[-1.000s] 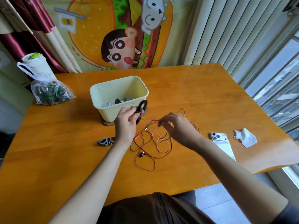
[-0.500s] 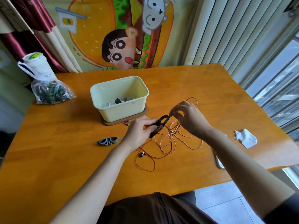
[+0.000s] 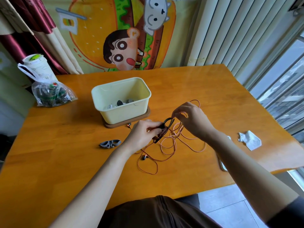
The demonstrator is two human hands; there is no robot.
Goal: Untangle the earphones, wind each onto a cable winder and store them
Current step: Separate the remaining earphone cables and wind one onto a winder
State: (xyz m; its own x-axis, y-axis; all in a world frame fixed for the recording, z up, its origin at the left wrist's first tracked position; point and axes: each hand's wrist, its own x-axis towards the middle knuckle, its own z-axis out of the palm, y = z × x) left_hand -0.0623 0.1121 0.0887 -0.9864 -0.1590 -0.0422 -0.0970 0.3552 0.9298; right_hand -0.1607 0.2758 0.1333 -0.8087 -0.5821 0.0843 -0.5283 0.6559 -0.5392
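**Inspector:** How are the hands reported?

**Recorder:** The left hand [image 3: 144, 134] is curled round the black winder [image 3: 166, 127], which is held just in front of the tub [image 3: 125, 114], off its right corner. The right hand [image 3: 192, 120] is raised to the right of the tub's front. A strand of the orange cord [image 3: 171, 145] is pinched in its fingertips at the winder's upper loop.

**Inspector:** Where are the earphones?

**Recorder:** A few turns are seen on the winder's waist. The rest of the cord is spread in loose loops on the worktop [image 3: 65, 145], in front and to the right of the tub. One bud [image 3: 144, 157] is lying further out in front of the tub. A second bud [image 3: 128, 124] is lying at the tub's brown base, and whether it touches cannot be told. Small dark and pale items are seen inside the tub but cannot be identified.

**Inspector:** Which step is in hand?

**Recorder:** Winding of the orange set is judged to be under way, with most of the cord not yet taken up. A grey winder [image 3: 109, 143] is lying unused in front of the tub, toward its left.

**Inspector:** What is called for next?

**Recorder:** The pinched strand is to be carried round the waist under light tension while the winder is gripped firmly. Slack should be fed from the loose loops so that no crossing is drawn into a knot. Storage in the tub is judged not yet due.
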